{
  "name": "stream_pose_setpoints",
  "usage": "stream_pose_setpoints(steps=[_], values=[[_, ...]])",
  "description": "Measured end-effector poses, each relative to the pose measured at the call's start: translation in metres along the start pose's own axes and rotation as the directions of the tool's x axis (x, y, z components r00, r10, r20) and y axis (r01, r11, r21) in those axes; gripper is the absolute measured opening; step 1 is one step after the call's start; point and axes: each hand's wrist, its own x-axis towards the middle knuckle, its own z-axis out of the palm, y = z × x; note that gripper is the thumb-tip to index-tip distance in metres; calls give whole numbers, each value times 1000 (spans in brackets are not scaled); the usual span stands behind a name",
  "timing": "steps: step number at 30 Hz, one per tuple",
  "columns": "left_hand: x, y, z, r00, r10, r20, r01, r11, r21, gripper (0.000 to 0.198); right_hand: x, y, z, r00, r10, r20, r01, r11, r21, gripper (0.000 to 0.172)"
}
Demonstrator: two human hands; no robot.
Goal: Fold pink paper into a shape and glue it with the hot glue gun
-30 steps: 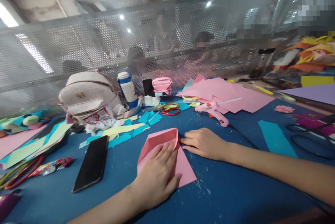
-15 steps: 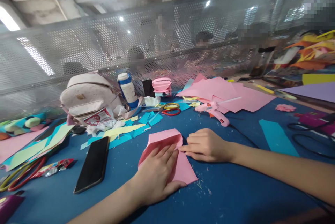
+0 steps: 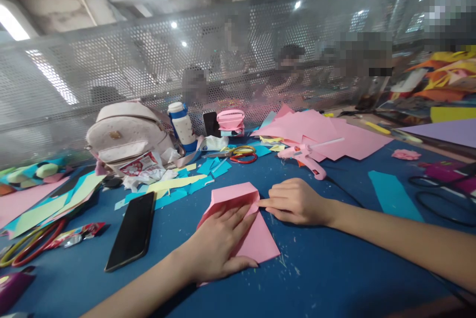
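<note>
Right of the paper, right hand has straightened its index, likely creasing it; pinch unclear. Left hand spread atop.

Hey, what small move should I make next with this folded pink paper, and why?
I'd probably press the raised right corner of the folded pink paper flat with your right hand: its index fingertip is at that corner, and your left hand lies across the paper, seemingly steadying it.

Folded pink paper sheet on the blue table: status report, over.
Bare left hand flat on folded pink paper sheet; bare right hand, index extended, at sheet's right side. Far fold gapes open. Black rectangular phone left, not blocking.
</note>
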Motion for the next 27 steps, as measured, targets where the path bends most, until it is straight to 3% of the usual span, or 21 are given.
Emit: stream_pose_setpoints(steps=[7,13,20,27], values=[[-4,-7,-1,999,35,13,-35,998,-58,84,-1,2,-1,995,-80,56,79,997,18,33],[-8,-13,1,997,49,-58,-53,996,-74,59,0,0,1,982,-151,115,146,988,51,33],[-9,-15,3,992,60,-114,-63,998,-25,49,-2,0,3,975,-145,171,131,988,87,34],[-8,-10,7,976,14,-219,16,991,132,39,-3,0,0,973,-129,191,112,989,100,34]])
